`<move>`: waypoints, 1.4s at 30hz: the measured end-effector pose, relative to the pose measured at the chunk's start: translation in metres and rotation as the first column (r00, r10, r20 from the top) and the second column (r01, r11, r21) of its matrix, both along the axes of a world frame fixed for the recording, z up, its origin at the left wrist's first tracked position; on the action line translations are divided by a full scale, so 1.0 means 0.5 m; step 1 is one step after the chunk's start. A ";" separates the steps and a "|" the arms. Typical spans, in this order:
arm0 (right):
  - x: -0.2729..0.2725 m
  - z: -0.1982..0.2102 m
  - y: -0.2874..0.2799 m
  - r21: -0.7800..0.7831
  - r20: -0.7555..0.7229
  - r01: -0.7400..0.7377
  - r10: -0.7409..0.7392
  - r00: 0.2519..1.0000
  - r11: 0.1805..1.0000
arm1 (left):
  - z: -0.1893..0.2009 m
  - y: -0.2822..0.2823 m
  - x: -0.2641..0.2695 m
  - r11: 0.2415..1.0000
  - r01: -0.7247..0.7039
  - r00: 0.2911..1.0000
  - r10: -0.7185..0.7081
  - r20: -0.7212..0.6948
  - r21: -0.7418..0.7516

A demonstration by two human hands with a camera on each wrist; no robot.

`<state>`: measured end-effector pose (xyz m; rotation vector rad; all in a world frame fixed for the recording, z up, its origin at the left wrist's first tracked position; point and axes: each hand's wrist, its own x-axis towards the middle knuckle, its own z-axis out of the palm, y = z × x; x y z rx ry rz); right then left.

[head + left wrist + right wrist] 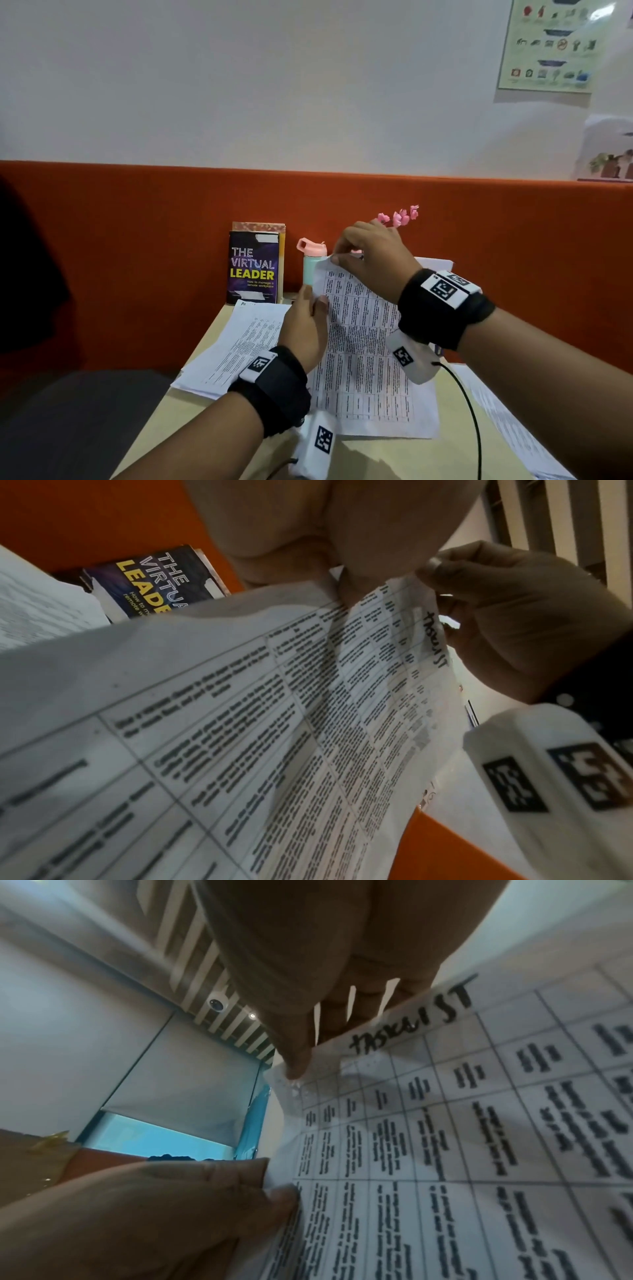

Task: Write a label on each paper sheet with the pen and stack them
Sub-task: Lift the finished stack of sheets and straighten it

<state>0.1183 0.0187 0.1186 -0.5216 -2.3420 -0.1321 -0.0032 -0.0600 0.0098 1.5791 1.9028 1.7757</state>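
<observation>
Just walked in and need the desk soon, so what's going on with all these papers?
A person is holding up one printed sheet with both hands. The right hand pinches its top corner and the left hand grips its left edge. A handwritten label reading roughly TASKLIST already runs along the sheet's top margin. A pile of other sheets lies to the left on the desk, and more paper sits at the right. No pen is visible.

White wall point(274, 85) above an orange partition point(137, 240), poster point(548, 44) pinned right.
</observation>
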 end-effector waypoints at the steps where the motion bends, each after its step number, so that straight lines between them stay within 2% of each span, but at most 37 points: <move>1: -0.002 0.000 -0.002 -0.004 0.008 -0.016 0.016 1.000 1.000 | 0.000 -0.002 -0.002 1.000 0.000 1.000 0.000 0.010 -0.001; 6: -0.005 0.002 -0.007 0.015 0.022 -0.096 0.095 0.995 0.995 | -0.003 -0.006 -0.007 1.000 0.005 0.999 -0.006 -0.035 -0.022; 10: -0.002 -0.001 0.008 -0.067 -0.045 -0.152 0.150 0.988 0.986 | -0.005 -0.005 -0.008 0.999 0.043 0.997 -0.042 0.058 -0.009; 13: 0.004 -0.003 0.016 -0.081 -0.045 -0.149 0.146 0.988 0.985 | 0.004 -0.004 -0.006 0.998 0.051 0.995 -0.053 0.089 0.026; 21: 0.014 0.009 0.009 -0.087 -0.109 -0.146 0.136 0.985 0.985 | 0.030 -0.010 0.003 0.994 0.066 0.996 -0.071 0.058 0.092; 24: 0.014 0.011 0.003 -0.147 -0.138 -0.180 0.160 0.977 0.973 | 0.032 -0.012 0.008 0.993 0.074 0.994 -0.081 0.070 0.086; 28: 0.020 0.009 -0.004 -0.207 -0.118 -0.166 0.144 0.983 0.964 | 0.036 -0.017 0.008 0.993 0.081 0.992 -0.088 0.095 0.081; 33: 0.018 -0.003 -0.008 -0.182 -0.102 -0.177 0.161 0.982 0.967 | 0.065 -0.014 0.009 0.979 0.066 0.989 -0.090 0.120 0.194; 38: 0.018 -0.006 -0.014 -0.193 -0.096 -0.204 0.189 0.977 0.960 | 0.068 -0.012 0.017 0.977 0.087 0.968 -0.129 0.214 0.195; 42: 0.018 -0.011 -0.015 -0.201 -0.104 -0.213 0.196 0.975 0.956 | 0.063 -0.009 0.018 0.977 0.084 0.965 -0.129 0.227 0.196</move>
